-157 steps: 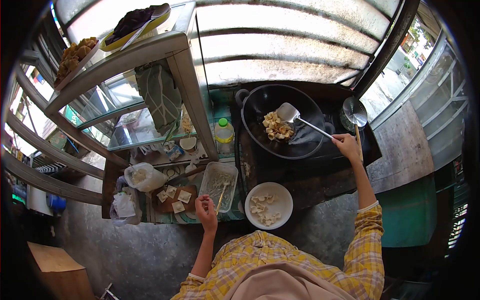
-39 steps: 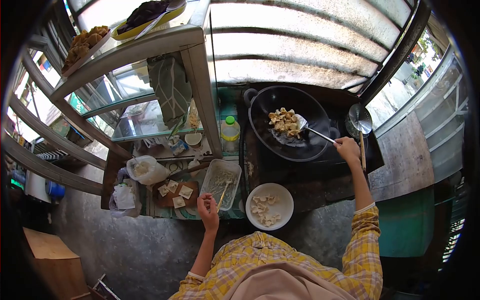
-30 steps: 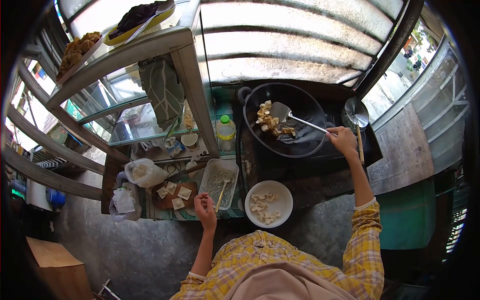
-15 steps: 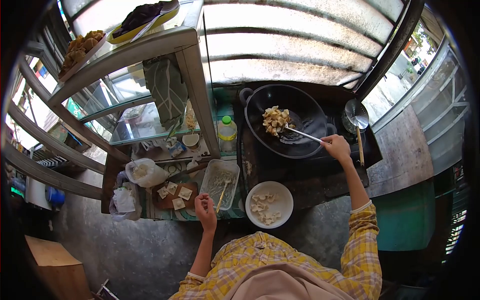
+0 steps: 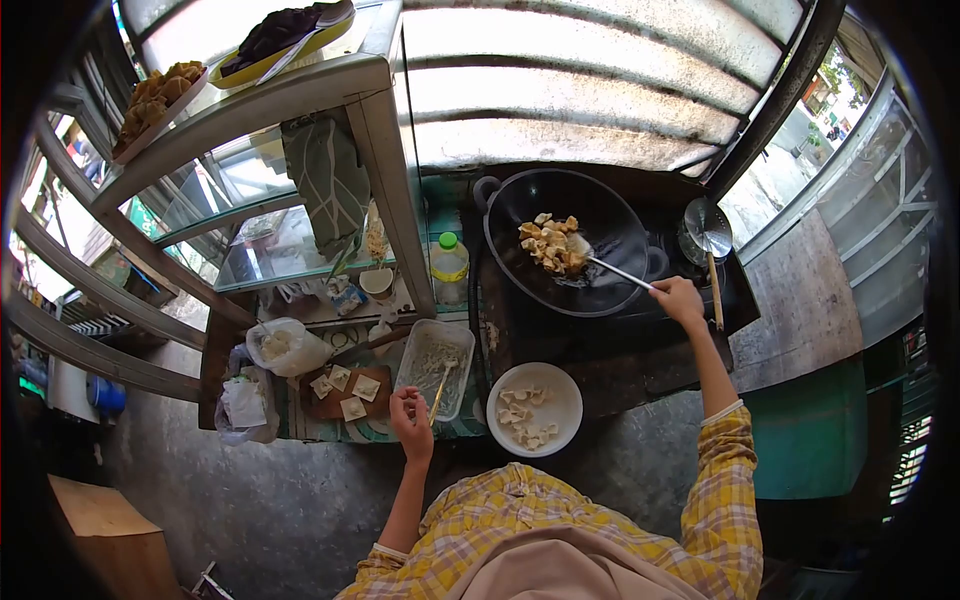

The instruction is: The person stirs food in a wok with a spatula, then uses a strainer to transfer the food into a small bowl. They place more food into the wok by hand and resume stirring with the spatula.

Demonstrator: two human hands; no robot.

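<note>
The right hand [image 5: 680, 298] grips the spatula [image 5: 620, 273] against browned pieces [image 5: 548, 242] in the wok [image 5: 610, 205], apparently turning them, which calls next for a low scoop; the left hand [image 5: 411, 424] curls loosely, its hold unclear.

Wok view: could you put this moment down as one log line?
right hand: holding spatula | wok: browned food at spatula | left hand: beside spoon

Yellow plaid shirt [image 5: 515, 500], 2 matching sleeves [image 5: 722, 490], pale cuff edges [image 5: 722, 412], draped beige cloth [image 5: 555, 570]
</note>
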